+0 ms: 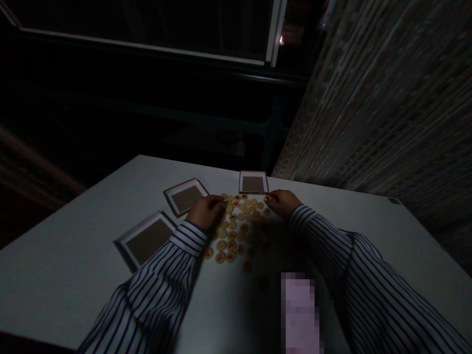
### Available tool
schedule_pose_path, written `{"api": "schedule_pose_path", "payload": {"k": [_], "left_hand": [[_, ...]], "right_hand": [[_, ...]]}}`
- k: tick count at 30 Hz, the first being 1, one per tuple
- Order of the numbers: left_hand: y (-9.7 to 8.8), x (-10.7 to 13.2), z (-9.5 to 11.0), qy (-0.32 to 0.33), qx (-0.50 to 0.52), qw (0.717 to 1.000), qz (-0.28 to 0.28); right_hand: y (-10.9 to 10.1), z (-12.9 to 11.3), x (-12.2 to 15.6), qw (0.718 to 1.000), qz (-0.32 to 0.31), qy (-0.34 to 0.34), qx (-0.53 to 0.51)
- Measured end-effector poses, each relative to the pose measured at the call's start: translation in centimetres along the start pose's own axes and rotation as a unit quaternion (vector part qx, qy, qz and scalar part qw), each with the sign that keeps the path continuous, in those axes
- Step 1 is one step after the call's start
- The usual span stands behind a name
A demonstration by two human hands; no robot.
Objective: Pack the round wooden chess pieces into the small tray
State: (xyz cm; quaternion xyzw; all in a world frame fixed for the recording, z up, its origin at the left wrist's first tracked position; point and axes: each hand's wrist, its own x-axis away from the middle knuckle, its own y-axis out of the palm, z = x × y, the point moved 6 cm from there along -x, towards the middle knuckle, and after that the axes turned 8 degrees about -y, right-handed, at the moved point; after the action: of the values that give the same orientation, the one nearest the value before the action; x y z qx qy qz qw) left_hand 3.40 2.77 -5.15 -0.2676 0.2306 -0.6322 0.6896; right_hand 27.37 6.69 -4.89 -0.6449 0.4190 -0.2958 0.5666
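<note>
Round pale xiangqi pieces [231, 235] lie loosely spread on the white table, some with red or black characters facing up and others showing blank sides. At the far left edge of the spread, my left hand [205, 212] pinches a xiangqi piece [225, 200] at its fingertips, though little of that piece shows. On the opposite side my right hand [284, 202] has its fingers closed on another xiangqi piece [267, 198] with a dark character. The nearer right part of the spread lies in deep shadow, so pieces there are hard to make out.
Three shallow box parts stand around the pieces: one [252, 184] at the far edge, one [186, 195] beside my left hand, and one [149, 240] nearer on the left. A beaded curtain [342, 108] hangs at the right. A pixelated pink patch covers the near side.
</note>
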Motion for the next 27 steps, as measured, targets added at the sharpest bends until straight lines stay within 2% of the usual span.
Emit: {"api": "schedule_pose_path", "payload": {"k": [5, 10, 14, 18, 22, 25, 27], "left_hand": [[1.1, 0.3, 0.8, 0.107, -0.185, 0.977, -0.02], [2.8, 0.3, 2.1, 0.192, -0.255, 0.947, -0.028], [3.5, 0.2, 2.5, 0.215, -0.28, 0.935, -0.04], [3.8, 0.0, 2.5, 0.206, -0.279, 0.937, -0.045], [3.1, -0.2, 1.9, 0.162, -0.178, 0.969, -0.046], [1.9, -0.4, 0.9, 0.067, 0.002, 0.997, -0.042], [1.5, -0.3, -0.1, -0.017, 0.153, 0.987, -0.054]], "right_hand": [[1.6, 1.0, -0.5, 0.997, -0.06, 0.037, 0.038], [1.9, 1.1, -0.7, 0.996, -0.075, 0.028, 0.044], [1.9, 1.3, -0.5, 0.996, -0.073, 0.026, 0.046], [1.4, 1.4, -0.1, 0.998, -0.041, 0.03, 0.035], [0.6, 1.0, 0.1, 0.999, -0.016, 0.027, 0.024], [-0.3, 0.2, 0.2, 1.0, 0.003, 0.0, 0.009], [-0.8, -0.5, 0.3, 1.0, 0.019, -0.02, -0.008]]}}
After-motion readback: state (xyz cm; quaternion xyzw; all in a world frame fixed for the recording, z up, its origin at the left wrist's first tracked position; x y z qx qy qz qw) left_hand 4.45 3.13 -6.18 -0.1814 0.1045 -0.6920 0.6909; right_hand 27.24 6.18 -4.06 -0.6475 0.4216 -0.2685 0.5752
